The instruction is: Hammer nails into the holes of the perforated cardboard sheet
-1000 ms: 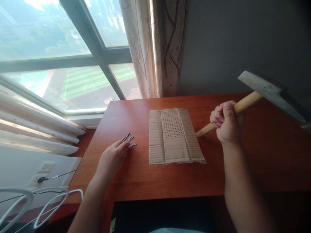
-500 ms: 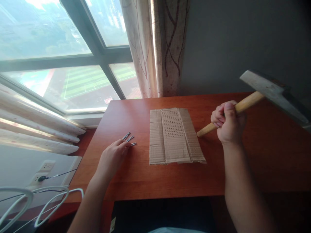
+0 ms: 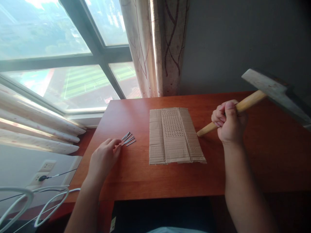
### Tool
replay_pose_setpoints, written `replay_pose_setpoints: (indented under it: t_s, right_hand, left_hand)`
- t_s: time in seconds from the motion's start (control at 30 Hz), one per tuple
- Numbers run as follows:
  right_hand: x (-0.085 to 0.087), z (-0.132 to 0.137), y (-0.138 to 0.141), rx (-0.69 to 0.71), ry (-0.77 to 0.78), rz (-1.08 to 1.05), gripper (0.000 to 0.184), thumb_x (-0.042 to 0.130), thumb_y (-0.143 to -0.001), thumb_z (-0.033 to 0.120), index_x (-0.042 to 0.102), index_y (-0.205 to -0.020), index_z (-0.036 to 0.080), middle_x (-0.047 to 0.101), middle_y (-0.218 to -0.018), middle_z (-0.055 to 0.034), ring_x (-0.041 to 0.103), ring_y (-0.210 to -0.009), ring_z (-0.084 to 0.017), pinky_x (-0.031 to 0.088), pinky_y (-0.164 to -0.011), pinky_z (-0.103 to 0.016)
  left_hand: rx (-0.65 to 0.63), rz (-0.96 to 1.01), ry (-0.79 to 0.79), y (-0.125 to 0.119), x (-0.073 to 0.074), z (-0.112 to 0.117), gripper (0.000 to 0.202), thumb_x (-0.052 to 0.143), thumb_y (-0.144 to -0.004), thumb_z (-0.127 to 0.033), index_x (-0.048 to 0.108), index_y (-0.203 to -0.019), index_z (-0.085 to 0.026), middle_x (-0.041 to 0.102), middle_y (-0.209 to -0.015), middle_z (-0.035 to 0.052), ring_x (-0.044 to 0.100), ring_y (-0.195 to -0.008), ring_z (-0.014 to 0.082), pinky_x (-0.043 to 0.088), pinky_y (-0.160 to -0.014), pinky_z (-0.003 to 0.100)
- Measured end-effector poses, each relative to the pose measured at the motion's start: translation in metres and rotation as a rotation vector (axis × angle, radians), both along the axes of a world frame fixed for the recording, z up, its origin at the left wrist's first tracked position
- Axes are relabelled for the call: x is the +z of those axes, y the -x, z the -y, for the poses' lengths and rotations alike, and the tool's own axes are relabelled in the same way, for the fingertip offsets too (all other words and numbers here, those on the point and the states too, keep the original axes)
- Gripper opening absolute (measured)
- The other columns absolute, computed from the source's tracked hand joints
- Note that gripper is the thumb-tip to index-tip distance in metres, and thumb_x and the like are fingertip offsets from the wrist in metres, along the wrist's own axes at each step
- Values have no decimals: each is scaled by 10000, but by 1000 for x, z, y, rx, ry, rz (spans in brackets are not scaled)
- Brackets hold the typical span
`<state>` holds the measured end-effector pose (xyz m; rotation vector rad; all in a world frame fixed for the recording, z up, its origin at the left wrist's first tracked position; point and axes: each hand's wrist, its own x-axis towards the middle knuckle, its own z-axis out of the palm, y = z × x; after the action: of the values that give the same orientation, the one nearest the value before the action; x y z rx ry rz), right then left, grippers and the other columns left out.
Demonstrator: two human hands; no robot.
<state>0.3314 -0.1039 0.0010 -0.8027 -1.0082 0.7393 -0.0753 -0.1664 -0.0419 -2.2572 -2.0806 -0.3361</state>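
Note:
My right hand [image 3: 229, 121] is wrapped around the wooden handle of a hammer [image 3: 252, 100], its steel head up and to the right, above the table. The handle's lower end points toward a flat piece of corrugated cardboard [image 3: 177, 149] with rows of small dark dots or holes in its upper middle. On the left, my left hand [image 3: 104, 157] rests low over the table. Its thumb and forefinger are pinched at the near end of one nail in a small group of steel nails [image 3: 130, 137]. The nails lie side by side, left of the cardboard.
The reddish-brown wooden table [image 3: 141, 181] runs to the grey wall [image 3: 233, 48]. A window [image 3: 80, 81] and patterned curtains [image 3: 155, 48] stand at the left and back. White cables [image 3: 53, 187] and a wall socket [image 3: 47, 166] are at the lower left.
My left hand has drawn back to the left, so more of the nails show. My right hand and the hammer have shifted very slightly to the right.

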Motion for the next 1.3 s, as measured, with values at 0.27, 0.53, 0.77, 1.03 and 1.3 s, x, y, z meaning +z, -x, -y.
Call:
replay_pose_setpoints:
  t_s: [0.27, 0.53, 0.77, 1.03, 1.3]
  right_hand:
    - [-1, 0, 0, -10, 5, 4, 346, 702, -856, 435, 494, -693, 211, 315, -498, 93, 255, -371, -43, 175, -366, -218]
    - [-1, 0, 0, -1, -9, -4, 330, 696, -867, 408, 503, -690, 206, 310, -493, 94, 254, -370, -44, 169, -365, -219]
    - [-2, 0, -1, 1, -9, -2, 306, 687, -878, 387, 510, -701, 210, 321, -502, 89, 257, -375, -49, 170, -370, -223]
    - [-2, 0, 0, -8, 12, 0, 335, 699, -863, 417, 503, -691, 207, 309, -499, 91, 259, -376, -46, 175, -369, -219]
    - [-2, -1, 0, -11, 16, 4, 343, 707, -853, 432, 498, -698, 208, 312, -496, 94, 258, -374, -43, 179, -365, -213]
  left_hand:
    - [11, -20, 96, 1, -5, -1, 267, 447, -934, -328, 683, -1002, -223, 715, -994, 53, 698, -807, 210, 461, -612, 285]
    - [-2, 198, -70, 7, 1, 0, 186, 508, -909, -304, 648, -976, -202, 683, -928, 27, 640, -713, 156, 487, -662, 278]
    - [-59, 358, -207, -3, 15, 3, 168, 553, -914, -283, 630, -1039, -202, 666, -962, 29, 648, -781, 147, 535, -762, 286]
    - [-156, 327, -214, -24, 19, 4, 174, 524, -930, -256, 637, -1048, -194, 669, -926, 32, 671, -778, 142, 533, -736, 259]
    - [-254, 174, -77, -41, -9, -2, 251, 438, -969, -231, 671, -1061, -216, 695, -1089, 73, 698, -976, 197, 535, -816, 277]
